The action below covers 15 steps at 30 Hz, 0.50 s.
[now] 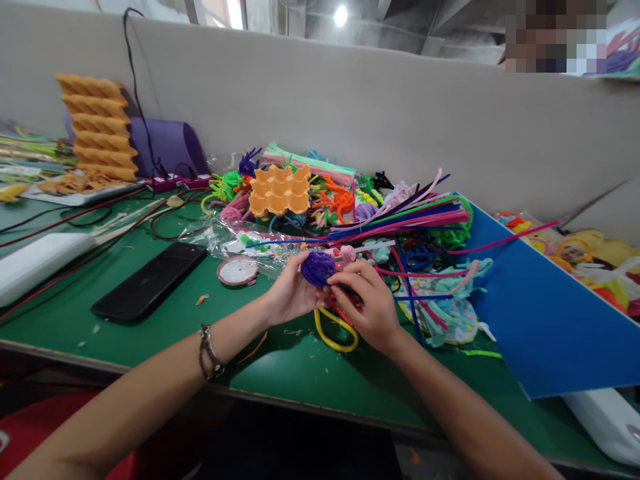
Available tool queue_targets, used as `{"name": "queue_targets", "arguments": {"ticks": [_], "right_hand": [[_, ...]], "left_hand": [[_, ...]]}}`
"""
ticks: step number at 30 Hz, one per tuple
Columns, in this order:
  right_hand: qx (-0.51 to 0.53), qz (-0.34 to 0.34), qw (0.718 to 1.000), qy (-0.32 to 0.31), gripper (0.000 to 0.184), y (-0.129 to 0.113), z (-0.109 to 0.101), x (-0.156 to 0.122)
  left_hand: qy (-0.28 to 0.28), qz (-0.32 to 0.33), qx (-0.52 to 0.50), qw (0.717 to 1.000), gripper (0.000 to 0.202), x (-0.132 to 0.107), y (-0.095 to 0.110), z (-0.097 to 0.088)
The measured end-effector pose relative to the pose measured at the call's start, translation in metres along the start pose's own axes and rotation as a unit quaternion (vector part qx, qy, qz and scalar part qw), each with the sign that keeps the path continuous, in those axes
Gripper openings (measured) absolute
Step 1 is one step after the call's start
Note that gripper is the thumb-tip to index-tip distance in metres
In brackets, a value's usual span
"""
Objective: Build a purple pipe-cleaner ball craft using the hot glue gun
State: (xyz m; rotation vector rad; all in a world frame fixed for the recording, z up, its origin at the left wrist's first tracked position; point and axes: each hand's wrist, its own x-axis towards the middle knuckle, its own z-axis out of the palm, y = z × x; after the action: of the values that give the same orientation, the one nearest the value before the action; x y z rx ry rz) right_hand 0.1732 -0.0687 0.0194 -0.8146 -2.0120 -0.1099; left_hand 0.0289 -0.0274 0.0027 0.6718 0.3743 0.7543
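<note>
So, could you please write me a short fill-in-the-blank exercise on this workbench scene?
1. The left hand and right hand hold a fuzzy bundle coloured ____.
2. The bracelets are worn on the ____ wrist.
3. The loop just below the hands is ____.
4. The large flat panel at the picture's right is ____.

Missing words: purple; left; yellow; blue.

Both forearms [450,400] slant inward; the left hand [294,291] curls in a cup, the right hand [374,308] pinches in close beside it!
</note>
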Motion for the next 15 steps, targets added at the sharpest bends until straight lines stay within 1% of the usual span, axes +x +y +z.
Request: {"name": "queue_targets", "arguments": {"ticks": [3, 5, 6, 7, 8, 9, 11, 12, 13, 14, 15], "right_hand": [[-0.009, -0.007, 1.000, -0.002, 0.012, 0.000, 0.000, -0.001], [-0.014, -0.013, 1.000, -0.006, 0.011, 0.001, 0.000, -0.002], [-0.015, -0.016, 1.000, -0.008, 0.011, 0.001, 0.000, -0.002], [-0.015, -0.019, 1.000, -0.009, 0.011, 0.001, 0.000, -0.002], [-0.015, -0.020, 1.000, -0.010, 0.011, 0.002, -0.001, -0.002], [-0.015, -0.021, 1.000, -0.008, 0.011, 0.003, -0.001, -0.002], [-0.019, -0.016, 1.000, -0.004, 0.011, 0.005, -0.002, -0.002], [-0.023, -0.009, 1.000, 0.000, 0.011, 0.006, -0.003, -0.001], [-0.025, 0.000, 1.000, 0.005, 0.011, 0.007, -0.004, -0.001], [-0.026, 0.008, 1.000, 0.009, 0.011, 0.009, -0.004, 0.000], [-0.025, 0.014, 1.000, 0.012, 0.011, 0.010, -0.005, 0.000]], "left_hand": [[0.000, 0.027, 0.044, 0.999, 0.039, 0.003, -0.003, 0.000], [0.001, 0.070, 0.119, 0.990, 0.041, 0.003, -0.005, -0.002], [0.004, 0.099, 0.179, 0.979, 0.045, 0.003, -0.005, -0.003], [0.010, 0.132, 0.253, 0.958, 0.048, 0.002, -0.004, -0.004], [0.019, 0.166, 0.336, 0.927, 0.052, 0.001, -0.003, -0.006], [0.037, 0.199, 0.420, 0.885, 0.054, -0.001, 0.000, -0.007], [0.082, 0.262, 0.561, 0.781, 0.053, -0.003, 0.008, -0.010], [0.106, 0.293, 0.600, 0.737, 0.054, -0.004, 0.013, -0.011], [0.130, 0.320, 0.619, 0.705, 0.055, -0.004, 0.017, -0.012], [0.154, 0.349, 0.618, 0.688, 0.056, -0.004, 0.021, -0.013], [0.169, 0.374, 0.602, 0.685, 0.055, -0.004, 0.024, -0.013]]}}
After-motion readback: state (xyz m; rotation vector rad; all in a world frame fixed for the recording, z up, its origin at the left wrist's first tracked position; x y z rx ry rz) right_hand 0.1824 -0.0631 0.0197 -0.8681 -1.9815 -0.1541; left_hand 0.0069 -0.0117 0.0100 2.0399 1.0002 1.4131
